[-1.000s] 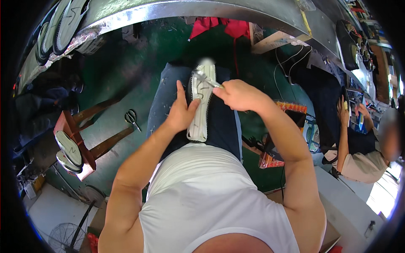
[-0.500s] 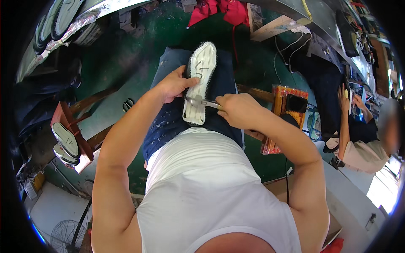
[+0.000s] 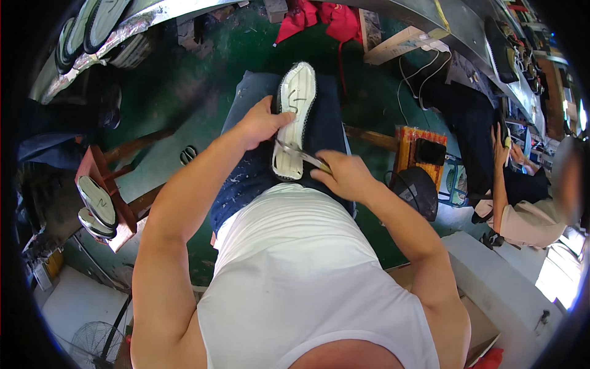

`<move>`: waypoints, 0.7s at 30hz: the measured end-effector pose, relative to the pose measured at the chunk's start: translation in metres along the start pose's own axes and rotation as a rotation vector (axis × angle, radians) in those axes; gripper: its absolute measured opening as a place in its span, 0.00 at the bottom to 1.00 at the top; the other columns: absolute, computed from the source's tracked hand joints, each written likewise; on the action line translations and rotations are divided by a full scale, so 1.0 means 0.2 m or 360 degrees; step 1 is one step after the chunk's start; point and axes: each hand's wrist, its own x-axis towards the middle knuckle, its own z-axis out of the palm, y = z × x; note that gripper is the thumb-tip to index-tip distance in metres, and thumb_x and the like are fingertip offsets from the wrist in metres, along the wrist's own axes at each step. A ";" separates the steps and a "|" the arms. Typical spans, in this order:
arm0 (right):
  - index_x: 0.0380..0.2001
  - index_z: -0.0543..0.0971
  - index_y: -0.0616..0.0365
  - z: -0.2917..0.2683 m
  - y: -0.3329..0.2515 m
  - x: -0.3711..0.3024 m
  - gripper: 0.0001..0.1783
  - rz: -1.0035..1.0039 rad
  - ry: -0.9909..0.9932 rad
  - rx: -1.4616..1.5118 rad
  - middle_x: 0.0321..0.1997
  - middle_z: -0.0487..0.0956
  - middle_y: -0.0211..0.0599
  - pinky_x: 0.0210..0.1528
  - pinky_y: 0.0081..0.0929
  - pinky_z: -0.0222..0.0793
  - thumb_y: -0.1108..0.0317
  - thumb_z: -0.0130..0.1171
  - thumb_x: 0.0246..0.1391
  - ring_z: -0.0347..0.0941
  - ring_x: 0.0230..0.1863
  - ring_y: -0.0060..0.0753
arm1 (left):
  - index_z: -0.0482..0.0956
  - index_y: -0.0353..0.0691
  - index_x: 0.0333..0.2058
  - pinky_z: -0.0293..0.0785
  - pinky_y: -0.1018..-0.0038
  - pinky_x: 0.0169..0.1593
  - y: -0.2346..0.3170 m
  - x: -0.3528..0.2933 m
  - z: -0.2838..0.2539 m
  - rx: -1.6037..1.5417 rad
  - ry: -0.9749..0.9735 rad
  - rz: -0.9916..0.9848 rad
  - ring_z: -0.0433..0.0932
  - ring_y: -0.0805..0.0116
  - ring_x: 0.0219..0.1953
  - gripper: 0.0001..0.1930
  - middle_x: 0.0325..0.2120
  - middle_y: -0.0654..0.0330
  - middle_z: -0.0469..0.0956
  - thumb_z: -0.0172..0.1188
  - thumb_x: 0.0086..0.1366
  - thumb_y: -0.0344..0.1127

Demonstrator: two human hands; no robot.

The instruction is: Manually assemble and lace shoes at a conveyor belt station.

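Note:
A shoe (image 3: 300, 86) lies sole up, lengthwise across my lap, its pale sole edged with dark stitching and marked with a dark line. My left hand (image 3: 262, 124) grips its left side, the thumb on the sole and the fingers partly hidden under the edge. My right hand (image 3: 345, 174) is closed round the handle of a metal-headed hammer (image 3: 305, 157). The hammer's head is over the heel half of the sole; whether it touches is unclear.
Two shoes (image 3: 97, 202) sit on a wooden bench at the left, scissors (image 3: 188, 154) near it. More shoes line the upper-left bench (image 3: 132, 19). On the right are an orange crate (image 3: 408, 152) with a black object on it and a co-worker (image 3: 522, 212) handling a shoe.
My right hand and the hammer have shifted slightly right and down, the hammer now more tilted. The shoe and my left hand have moved a little to the right.

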 end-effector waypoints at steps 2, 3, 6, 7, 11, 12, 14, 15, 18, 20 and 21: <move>0.40 0.78 0.62 -0.02 0.04 -0.05 0.21 0.0020 0.0088 0.0001 0.31 0.80 0.51 0.40 0.45 0.71 0.52 0.54 0.62 0.78 0.36 0.57 | 0.57 0.38 0.67 0.63 0.67 0.64 0.00 -0.06 0.07 0.0441 0.0287 0.0189 0.69 0.51 0.62 0.39 0.61 0.39 0.67 0.64 0.63 0.44; 0.38 0.78 0.63 -0.03 0.06 -0.08 0.22 0.0239 -0.0113 0.0182 0.30 0.80 0.52 0.40 0.44 0.71 0.51 0.52 0.63 0.77 0.35 0.57 | 0.52 0.40 0.69 0.62 0.67 0.65 0.06 -0.15 0.13 0.0371 0.0282 0.0161 0.67 0.51 0.63 0.40 0.62 0.39 0.66 0.62 0.64 0.44; 0.33 0.78 0.65 -0.05 0.10 -0.04 0.24 0.0420 -0.0338 0.0352 0.25 0.79 0.49 0.37 0.38 0.72 0.51 0.49 0.65 0.78 0.31 0.50 | 0.33 0.45 0.72 0.60 0.70 0.66 -0.12 -0.31 0.23 0.0102 0.0165 0.0315 0.65 0.53 0.65 0.45 0.66 0.42 0.60 0.55 0.69 0.43; 0.33 0.78 0.65 -0.07 0.10 -0.05 0.24 0.0461 -0.0413 0.0465 0.25 0.80 0.47 0.36 0.37 0.72 0.51 0.49 0.65 0.78 0.29 0.45 | 0.24 0.47 0.71 0.58 0.72 0.66 -0.16 -0.34 0.24 -0.0254 -0.0046 0.0375 0.63 0.55 0.66 0.47 0.68 0.45 0.54 0.53 0.71 0.40; 0.31 0.78 0.65 -0.33 -0.04 -0.03 0.24 0.0766 -0.0658 0.0551 0.23 0.79 0.40 0.32 0.32 0.72 0.52 0.49 0.66 0.77 0.26 0.32 | 0.24 0.48 0.71 0.55 0.74 0.67 -0.15 -0.30 0.26 -0.0248 -0.0039 0.0300 0.60 0.56 0.67 0.46 0.69 0.46 0.53 0.52 0.71 0.38; 0.30 0.79 0.65 -0.36 -0.06 -0.04 0.24 0.0867 -0.0679 0.0453 0.24 0.79 0.41 0.34 0.35 0.73 0.52 0.49 0.66 0.78 0.26 0.34 | 0.25 0.46 0.71 0.53 0.73 0.68 -0.15 -0.30 0.27 -0.0178 0.0031 0.0315 0.58 0.55 0.68 0.47 0.69 0.45 0.52 0.54 0.69 0.36; 0.32 0.77 0.64 -0.26 -0.02 -0.03 0.22 0.0503 -0.0371 0.0393 0.27 0.80 0.47 0.36 0.40 0.73 0.53 0.48 0.66 0.79 0.29 0.44 | 0.26 0.44 0.71 0.52 0.72 0.69 -0.20 -0.28 0.30 -0.0108 0.0110 0.0337 0.56 0.54 0.69 0.48 0.69 0.44 0.50 0.56 0.68 0.35; 0.34 0.76 0.64 -0.19 -0.04 0.01 0.22 0.0251 -0.0002 0.0330 0.28 0.79 0.51 0.36 0.42 0.72 0.53 0.48 0.66 0.78 0.31 0.50 | 0.25 0.46 0.71 0.52 0.72 0.68 -0.28 -0.24 0.31 0.0082 0.0221 0.0563 0.56 0.56 0.69 0.49 0.69 0.43 0.50 0.57 0.67 0.33; 0.37 0.73 0.64 -0.03 0.10 0.10 0.23 0.0061 0.0058 -0.0166 0.29 0.78 0.57 0.38 0.47 0.70 0.51 0.46 0.67 0.76 0.35 0.61 | 0.27 0.40 0.71 0.51 0.66 0.71 -0.17 -0.25 0.29 0.0361 0.0245 0.0633 0.49 0.46 0.72 0.54 0.70 0.39 0.46 0.63 0.61 0.35; 0.36 0.72 0.66 -0.11 0.13 0.13 0.21 0.0275 -0.0150 0.0400 0.27 0.77 0.45 0.35 0.34 0.73 0.55 0.45 0.69 0.77 0.28 0.40 | 0.29 0.46 0.72 0.58 0.67 0.68 -0.11 -0.30 0.19 0.0270 0.0143 0.0503 0.61 0.53 0.67 0.50 0.66 0.44 0.59 0.60 0.65 0.33; 0.38 0.72 0.66 -0.12 0.16 0.13 0.21 0.0338 -0.0037 0.0641 0.28 0.76 0.41 0.35 0.31 0.73 0.55 0.44 0.70 0.76 0.29 0.33 | 0.35 0.46 0.73 0.61 0.68 0.66 -0.16 -0.28 0.13 -0.0468 -0.0066 0.0428 0.64 0.58 0.65 0.46 0.66 0.49 0.60 0.58 0.66 0.30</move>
